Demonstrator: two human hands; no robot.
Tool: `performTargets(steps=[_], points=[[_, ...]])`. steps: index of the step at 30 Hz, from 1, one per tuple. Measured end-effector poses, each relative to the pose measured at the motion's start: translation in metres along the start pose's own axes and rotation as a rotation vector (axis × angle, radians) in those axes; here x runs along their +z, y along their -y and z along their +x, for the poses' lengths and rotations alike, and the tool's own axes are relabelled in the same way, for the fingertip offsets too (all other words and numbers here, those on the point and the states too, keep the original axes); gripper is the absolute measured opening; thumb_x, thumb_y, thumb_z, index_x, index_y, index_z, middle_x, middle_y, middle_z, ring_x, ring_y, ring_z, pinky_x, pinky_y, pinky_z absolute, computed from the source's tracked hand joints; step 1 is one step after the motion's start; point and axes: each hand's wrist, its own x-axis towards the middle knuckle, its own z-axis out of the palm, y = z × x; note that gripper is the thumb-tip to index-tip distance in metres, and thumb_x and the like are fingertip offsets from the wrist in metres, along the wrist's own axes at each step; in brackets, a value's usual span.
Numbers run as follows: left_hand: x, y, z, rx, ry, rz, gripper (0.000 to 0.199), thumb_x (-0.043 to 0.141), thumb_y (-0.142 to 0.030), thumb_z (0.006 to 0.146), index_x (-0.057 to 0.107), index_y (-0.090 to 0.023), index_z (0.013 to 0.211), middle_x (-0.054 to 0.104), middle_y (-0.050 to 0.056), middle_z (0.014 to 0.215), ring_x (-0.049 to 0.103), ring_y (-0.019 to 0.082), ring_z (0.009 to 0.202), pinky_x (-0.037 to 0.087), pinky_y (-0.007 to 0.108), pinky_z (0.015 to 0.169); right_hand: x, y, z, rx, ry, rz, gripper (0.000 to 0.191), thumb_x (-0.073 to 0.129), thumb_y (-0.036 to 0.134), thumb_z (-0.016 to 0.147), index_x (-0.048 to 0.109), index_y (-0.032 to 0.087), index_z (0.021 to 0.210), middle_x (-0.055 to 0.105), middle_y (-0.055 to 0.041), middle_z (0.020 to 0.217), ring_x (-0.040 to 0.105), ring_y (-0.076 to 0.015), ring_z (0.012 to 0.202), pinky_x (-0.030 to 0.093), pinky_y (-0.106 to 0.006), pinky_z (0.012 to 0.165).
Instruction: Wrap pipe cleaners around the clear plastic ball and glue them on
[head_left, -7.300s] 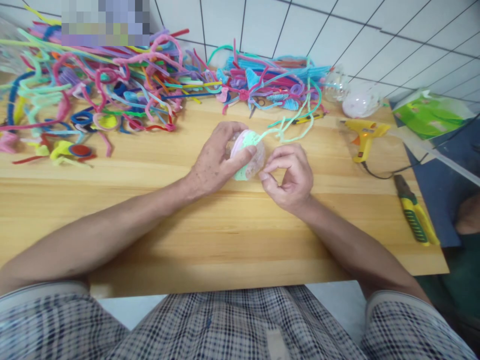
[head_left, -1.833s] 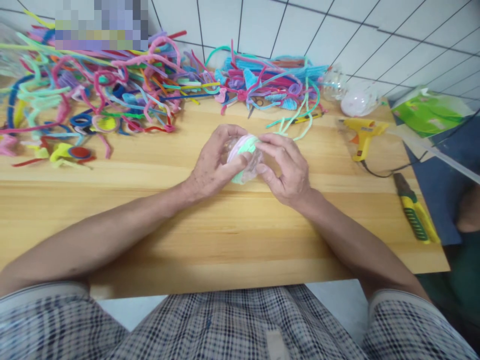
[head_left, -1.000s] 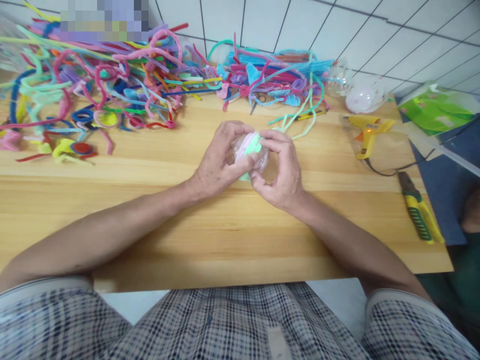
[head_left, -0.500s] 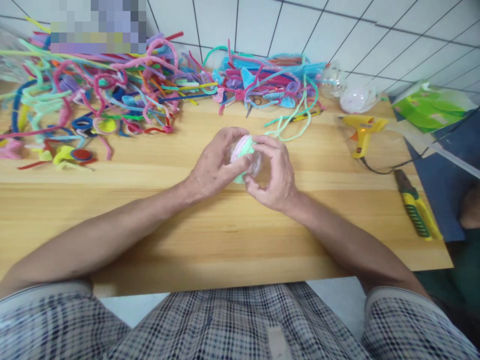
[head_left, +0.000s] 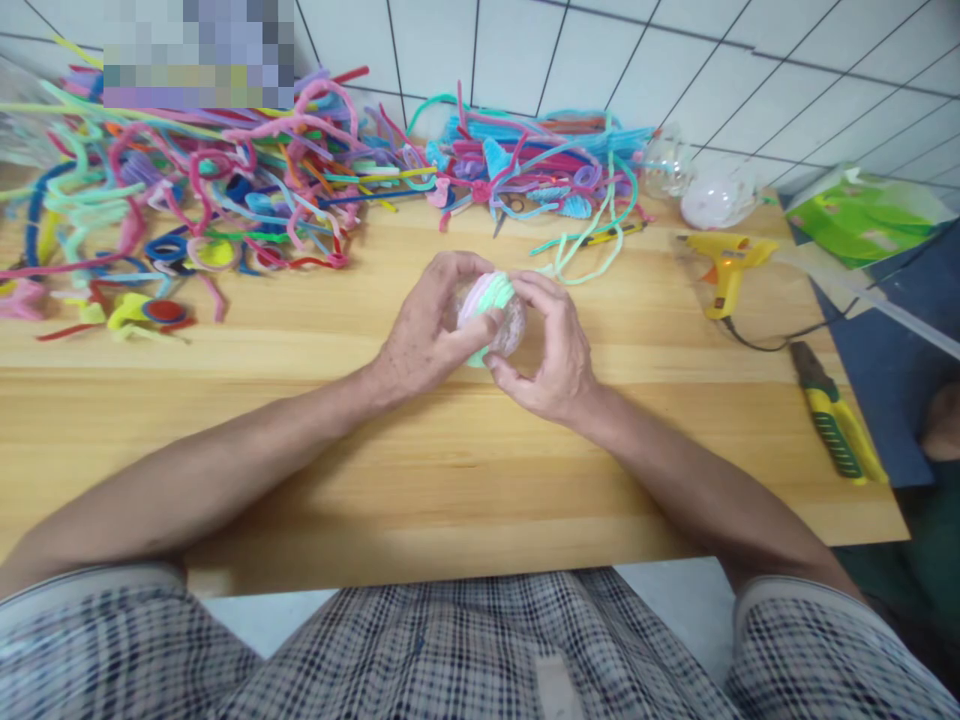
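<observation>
Between my two hands, over the middle of the wooden table (head_left: 465, 470), is a clear ball (head_left: 513, 330) with bands of mint-green and pale pink pipe cleaner (head_left: 496, 291) around it. My left hand (head_left: 435, 325) curls round the ball's left side, its thumb lying across the front over the green band. From the right, my right hand (head_left: 551, 345) grips it with the fingertips on top and the thumb at the lower edge. Parts of the ball are hidden behind the fingers.
A tangled heap of coloured pipe cleaners (head_left: 247, 190) spreads along the back left and middle. Clear globes (head_left: 716, 195) stand at the back right. A yellow glue gun (head_left: 726, 268), yellow-green pliers (head_left: 834, 420) and a green plastic packet (head_left: 862, 215) lie on the right.
The ball has turned slightly in my hands, and more of the green band shows on top. My right fingers have shifted a little along its upper edge.
</observation>
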Motion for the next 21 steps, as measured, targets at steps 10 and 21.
performTargets(steps=[10,21], points=[[0.0030,0.0039,-0.0029,-0.018,-0.036,-0.003,0.059,0.068,-0.079,0.104,0.064,-0.030,0.137,0.073,0.010,0.134,0.074,0.031,0.127,0.064,0.053,0.115,-0.0011,-0.0003,-0.0012,0.020,0.029,-0.003,0.082,0.073,0.058,0.102,0.038,0.026,0.169,0.063,-0.0215,0.167,0.061,-0.0423,0.159,0.058,-0.071,0.127],[0.0007,0.0029,-0.0005,0.021,-0.010,-0.021,0.057,0.068,-0.077,0.105,0.066,-0.031,0.137,0.071,0.012,0.142,0.069,0.034,0.139,0.058,0.057,0.125,-0.0025,-0.0034,-0.0004,0.019,0.059,-0.009,0.083,0.074,0.057,0.102,0.038,0.025,0.170,0.063,-0.0212,0.169,0.061,-0.0414,0.160,0.057,-0.070,0.129]])
